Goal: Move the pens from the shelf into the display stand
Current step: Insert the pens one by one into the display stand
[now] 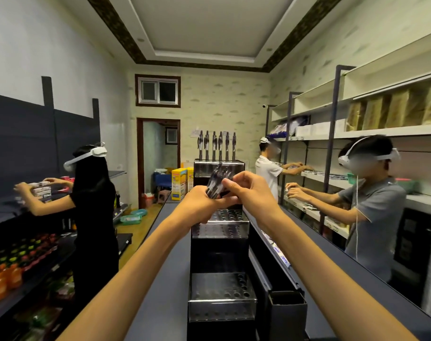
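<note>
**Both hands on a bundle of pens above the stand**

Right now, from the head camera, both bare forearms reach forward and meet above a tiered display stand [220, 230] that sits on a dark blue-grey counter top [170, 279]. The left hand [201, 205] has its fingers curled round the lower end of a bundle of pens [218, 182], which tilts up and away toward the right. The right hand [247, 190] meets the bundle from the other side, thumb and forefinger pinching at the pens near their middle; motion blur hides how many pens are in the bundle.

The stand steps upward away from the camera in perforated tiers. The near tier [222, 289] and the middle tier [220, 223] show rows of round holes with nothing in them. On the far top tier, six pens [217, 146] stand upright in a row, just behind the hands.

To the left, a person in black [94, 212] wearing a white headset handles small boxes on a dark shelf. To the right, a person in a grey shirt [374, 212] and, further back, a person in a white shirt [268, 173] reach into white shelving [357, 134]. A yellow carton [178, 183] stands at the far end of the counter, left of the stand.
</note>
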{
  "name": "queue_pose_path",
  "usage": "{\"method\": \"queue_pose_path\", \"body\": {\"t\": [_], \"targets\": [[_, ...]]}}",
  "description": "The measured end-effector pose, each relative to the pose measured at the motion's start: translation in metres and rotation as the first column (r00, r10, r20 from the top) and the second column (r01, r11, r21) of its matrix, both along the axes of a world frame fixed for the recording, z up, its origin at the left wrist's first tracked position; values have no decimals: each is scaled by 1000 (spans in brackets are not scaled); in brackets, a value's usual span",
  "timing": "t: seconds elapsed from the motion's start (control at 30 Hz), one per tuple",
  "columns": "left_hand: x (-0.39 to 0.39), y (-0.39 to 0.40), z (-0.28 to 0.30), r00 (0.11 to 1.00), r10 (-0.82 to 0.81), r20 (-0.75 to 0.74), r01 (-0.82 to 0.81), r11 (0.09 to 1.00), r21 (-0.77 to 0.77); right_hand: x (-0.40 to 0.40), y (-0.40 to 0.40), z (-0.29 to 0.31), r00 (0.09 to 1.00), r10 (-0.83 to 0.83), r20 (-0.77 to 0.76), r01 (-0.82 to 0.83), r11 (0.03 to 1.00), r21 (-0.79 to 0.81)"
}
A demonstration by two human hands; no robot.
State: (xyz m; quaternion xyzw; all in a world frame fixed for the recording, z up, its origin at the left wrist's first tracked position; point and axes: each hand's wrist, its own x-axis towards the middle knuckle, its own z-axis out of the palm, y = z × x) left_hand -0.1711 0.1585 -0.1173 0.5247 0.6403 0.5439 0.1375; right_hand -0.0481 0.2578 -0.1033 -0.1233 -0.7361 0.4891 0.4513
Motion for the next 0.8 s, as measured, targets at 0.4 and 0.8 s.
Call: {"method": "queue_pose_path", "body": {"t": [0.4, 0.8], "targets": [[-45, -7, 2, 957, 165, 238, -187, 980, 72, -8, 26, 29, 965, 21, -263, -57, 990, -131], [-89, -31, -4, 937, 302, 175, -315, 948, 50, -64, 18, 107, 944, -156, -290, 211, 962, 171]]}}
